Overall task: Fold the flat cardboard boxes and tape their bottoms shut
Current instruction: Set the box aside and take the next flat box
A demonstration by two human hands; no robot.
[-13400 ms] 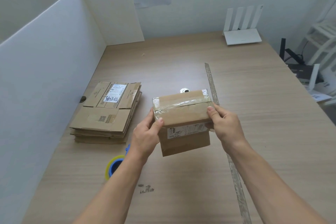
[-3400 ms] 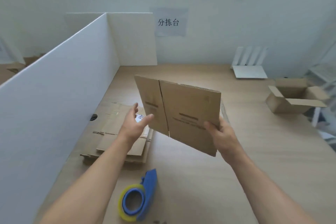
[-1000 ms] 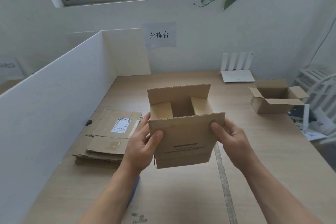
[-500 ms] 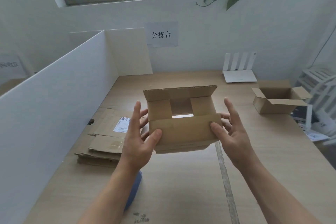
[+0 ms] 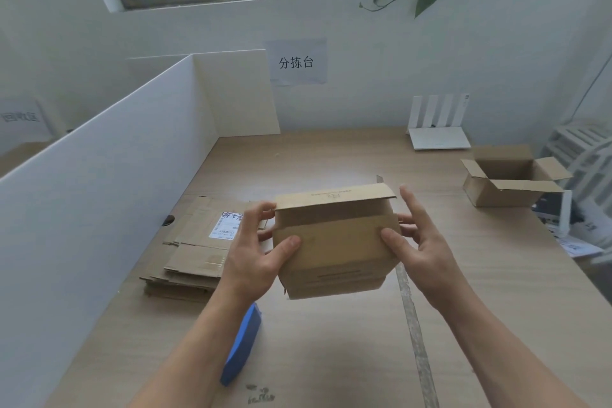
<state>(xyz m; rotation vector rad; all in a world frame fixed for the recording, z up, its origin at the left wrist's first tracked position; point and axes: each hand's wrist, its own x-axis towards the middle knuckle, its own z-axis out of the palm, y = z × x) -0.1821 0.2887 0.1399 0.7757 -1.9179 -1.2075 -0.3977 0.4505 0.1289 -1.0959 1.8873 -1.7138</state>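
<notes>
Box (image 5: pixel 334 278) was held over bench (image 5: pixel 331 358), prob. btm up, both grips grasping it. Left grip (image 5: pixel 255 255): thumb on near flap (image 5: pixel 334 242), fingers hooked at far flap (image 5: pixel 334 197). Right grip (image 5: pixel 420 242) pinched right side. Best: press flaps flat, edges meeting, pin w/ one thumb, then reach tape (image 5: pixel 241 351) by left arm.

Only two hands and forearms show of the person. The left hand (image 5: pixel 253 262) sits at about 8 o'clock from the picture's centre, and the right hand (image 5: pixel 422 243) at about 4 o'clock. Both are bare. Each forearm is uncovered along all its visible length, from the wrist to the lower edge at 7 and 5 o'clock. The fingers (image 5: pixel 390 238) are slim, and the thumbs have short, plain nails.
</notes>
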